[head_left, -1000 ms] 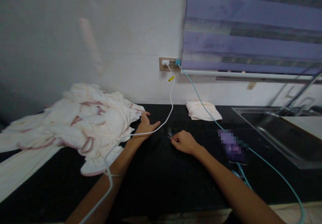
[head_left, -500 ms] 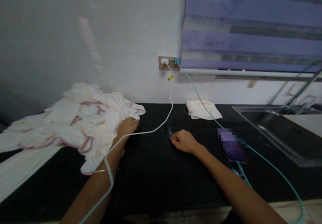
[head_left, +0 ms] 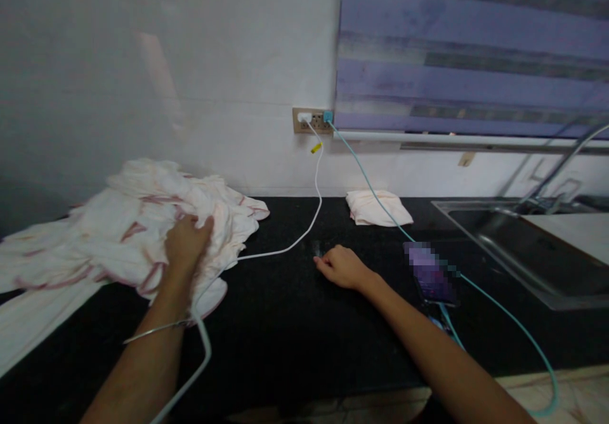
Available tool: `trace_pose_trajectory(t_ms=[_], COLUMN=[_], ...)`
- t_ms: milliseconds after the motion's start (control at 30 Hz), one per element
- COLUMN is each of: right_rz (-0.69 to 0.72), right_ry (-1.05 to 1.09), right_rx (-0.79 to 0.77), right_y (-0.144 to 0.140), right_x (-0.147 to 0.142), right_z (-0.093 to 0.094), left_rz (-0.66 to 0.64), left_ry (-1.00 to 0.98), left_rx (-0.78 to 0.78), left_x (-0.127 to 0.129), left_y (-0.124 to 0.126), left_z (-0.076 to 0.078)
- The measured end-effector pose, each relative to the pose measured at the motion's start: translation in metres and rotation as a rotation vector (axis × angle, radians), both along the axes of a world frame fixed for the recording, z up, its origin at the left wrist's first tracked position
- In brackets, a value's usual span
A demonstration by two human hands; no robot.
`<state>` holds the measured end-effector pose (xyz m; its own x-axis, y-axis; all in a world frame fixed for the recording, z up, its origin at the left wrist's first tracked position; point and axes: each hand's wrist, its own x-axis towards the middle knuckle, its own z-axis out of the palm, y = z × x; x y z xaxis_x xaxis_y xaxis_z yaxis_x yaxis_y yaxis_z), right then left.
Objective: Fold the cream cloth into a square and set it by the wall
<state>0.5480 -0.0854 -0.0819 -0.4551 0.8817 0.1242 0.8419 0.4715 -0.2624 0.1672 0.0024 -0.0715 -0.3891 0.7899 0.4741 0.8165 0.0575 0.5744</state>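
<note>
A loose heap of white cloth with pinkish-red edging (head_left: 137, 211) lies on the left of the black counter (head_left: 285, 348). Over its front right part is my left hand (head_left: 187, 241), thumb apart from the curled fingers, with nothing visibly held; whether the fingertips touch the cloth I cannot tell. A white cable (head_left: 285, 249) runs in front of the heap and past my left forearm. My right hand (head_left: 343, 266) rests on the counter to the right, fingers curled in, nothing showing in them. Behind it sits a folded whitish cloth (head_left: 375, 208).
A phone (head_left: 432, 278) lies right of my right forearm, beside a teal cable (head_left: 504, 310). Both cables run from a wall socket (head_left: 316, 121). A steel sink (head_left: 476, 252) with a tap (head_left: 566, 164) is at the right. A purple striped blind (head_left: 457, 49) hangs above.
My left hand has moved left, from the heap's right edge to over the cloth, and its thumb and fingers have parted. My right hand stays on the counter. The view has shifted slightly right.
</note>
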Motion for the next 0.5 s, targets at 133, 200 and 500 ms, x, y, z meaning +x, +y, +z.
trace_pose_trajectory(t_ms=[133, 200, 500], right_rz=[0.012, 0.011, 0.016], right_ry=[-0.032, -0.023, -0.024], right_rx=[0.022, 0.029, 0.046], right_y=[-0.001, -0.001, 0.003], right_x=[0.0, 0.0, 0.002], right_z=[0.0, -0.001, -0.005], left_rz=[0.057, 0.018, -0.197], left_ry=[0.155, 0.209, 0.091], left_rx=[0.081, 0.162, 0.55], left_x=[0.025, 0.041, 0.084], left_y=[-0.008, -0.012, -0.02], left_z=[0.003, 0.011, 0.036])
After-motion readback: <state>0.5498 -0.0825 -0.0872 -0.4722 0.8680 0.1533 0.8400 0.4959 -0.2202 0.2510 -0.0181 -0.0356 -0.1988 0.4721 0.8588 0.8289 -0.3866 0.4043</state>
